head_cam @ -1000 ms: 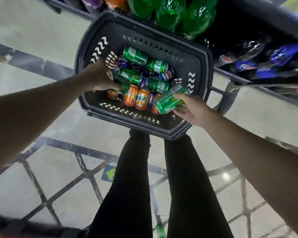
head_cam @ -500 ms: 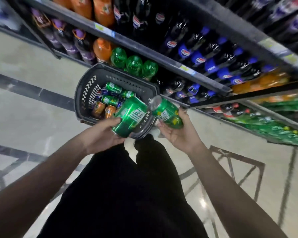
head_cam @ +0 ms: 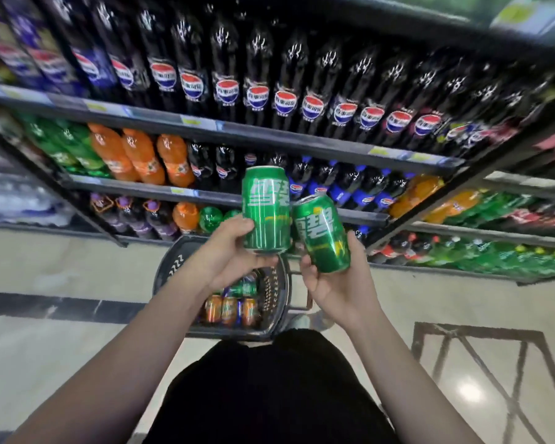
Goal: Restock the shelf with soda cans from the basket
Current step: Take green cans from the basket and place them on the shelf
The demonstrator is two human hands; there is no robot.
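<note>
Both hands are gripping green cans: my left hand [head_cam: 229, 251] is curling round an upright can [head_cam: 266, 209], my right hand [head_cam: 337, 283] is cupping a tilted can [head_cam: 322, 233] just beside it, above the basket [head_cam: 170, 267] of remaining cans [head_cam: 229, 310]. I am judging the cans could knock together and slip, since both grips are sitting low.

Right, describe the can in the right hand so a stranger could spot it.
Start at the dark basket on the floor below the drink shelves. Above it two hands each hold a green can. Yours is the tilted can in the right hand; the left hand's can stands upright.
</note>
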